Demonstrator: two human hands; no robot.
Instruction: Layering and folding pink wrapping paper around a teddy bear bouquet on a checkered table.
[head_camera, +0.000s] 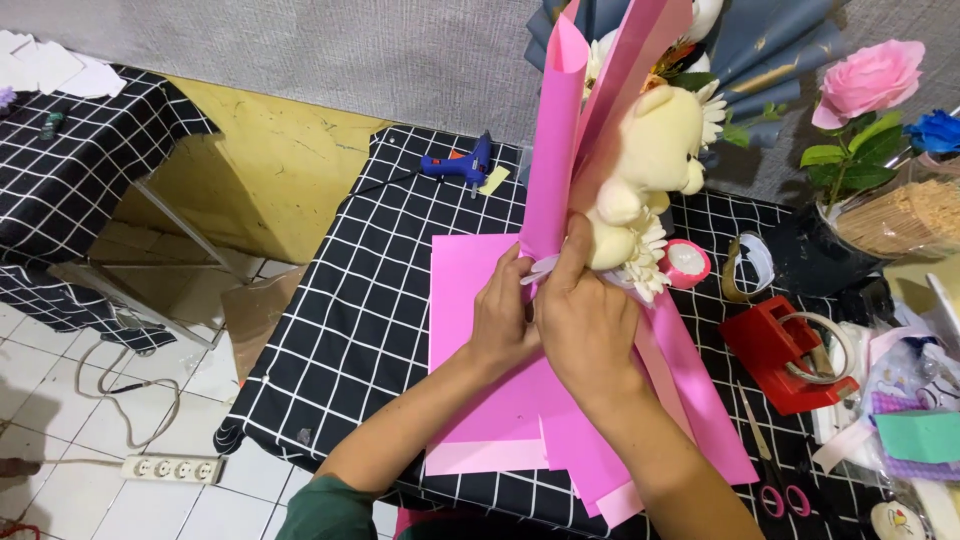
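**Both hands pinching the pink wrap at the bouquet's neck**

Taking the cream plush teddy bear (655, 150) as my landmark: far to its left, on the black, white-gridded tabletop (370, 290), lies the blue hot-glue gun (460, 165), set well aside so its nozzle stays clear of the paper. Below the bear and to its left, my left hand (503, 315) has its grip closed on the gathered neck of the tall pink paper wrap (555, 130), pinching the folds so they cannot spring open. Just below the bear, my right hand (585, 310) wraps shut around the same neck, holding the bundle upright above the flat pink paper sheets (465, 290). To the bear's right sit a pink tape roll (687, 262) and a red tape dispenser (785, 350), near at hand.
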